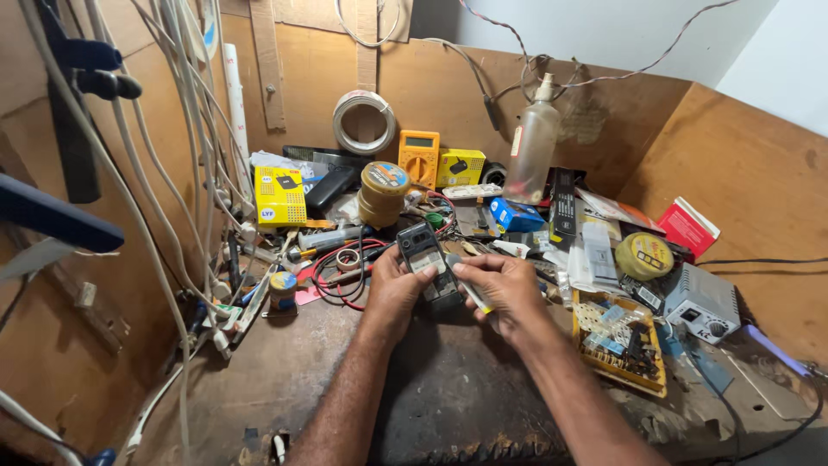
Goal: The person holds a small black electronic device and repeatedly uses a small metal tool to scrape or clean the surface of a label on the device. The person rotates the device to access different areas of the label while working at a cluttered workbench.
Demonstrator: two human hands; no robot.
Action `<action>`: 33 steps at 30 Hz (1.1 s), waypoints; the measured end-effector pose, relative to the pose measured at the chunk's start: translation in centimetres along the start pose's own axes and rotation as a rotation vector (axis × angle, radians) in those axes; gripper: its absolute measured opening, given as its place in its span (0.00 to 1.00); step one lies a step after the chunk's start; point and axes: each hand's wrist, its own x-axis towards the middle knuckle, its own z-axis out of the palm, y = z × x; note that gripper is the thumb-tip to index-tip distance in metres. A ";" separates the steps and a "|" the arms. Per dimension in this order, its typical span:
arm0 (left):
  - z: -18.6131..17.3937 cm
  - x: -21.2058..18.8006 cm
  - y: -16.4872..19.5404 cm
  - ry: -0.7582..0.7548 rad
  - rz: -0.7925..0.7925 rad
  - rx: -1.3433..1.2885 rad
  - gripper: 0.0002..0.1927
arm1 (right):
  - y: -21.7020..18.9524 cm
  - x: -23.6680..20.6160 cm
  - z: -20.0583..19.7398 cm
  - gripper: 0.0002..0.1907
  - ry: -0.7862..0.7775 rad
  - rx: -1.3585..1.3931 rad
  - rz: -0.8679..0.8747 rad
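Hands meet above the cluttered tabletop [285, 380]: left hand [392, 289] has its grip clamped on a dark handset [424, 259], tilted upright. Right hand [504, 289] pinches a slim tool [468, 289] touching the handset, 1 yellow parts tray [617, 345] just beside.

Cluttered wooden bench. Far centre: orange multimeter [419, 157] w/ yellow box [460, 166] just right of it, clear spray bottle [532, 145] upright beyond. Stack of tape rolls [382, 193] left of centre. Coiled white wire [364, 122] hangs on back wall. Right: grey power unit [700, 301], red box [687, 228], yellow parts tray [619, 341]. White cables [168, 147] hang left.
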 end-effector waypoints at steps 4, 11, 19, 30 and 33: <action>0.2 0.1 0.4 -0.021 0.014 0.002 0.17 | 0.8 -0.7 0.4 0.10 0.118 -0.106 -0.141; 0.2 0.1 -0.1 0.041 0.012 0.080 0.16 | 2.8 -2.1 1.0 0.09 0.227 -0.242 -0.509; 0.3 0.1 -0.1 0.082 0.011 0.085 0.15 | 1.9 -3.2 1.7 0.09 0.301 -0.515 -0.731; 0.2 0.2 -0.5 0.073 0.028 0.123 0.14 | 0.9 -5.0 2.7 0.05 0.373 -0.852 -0.822; 0.0 0.3 -0.8 0.073 0.056 0.118 0.13 | 1.1 -4.9 3.1 0.06 0.404 -0.930 -0.896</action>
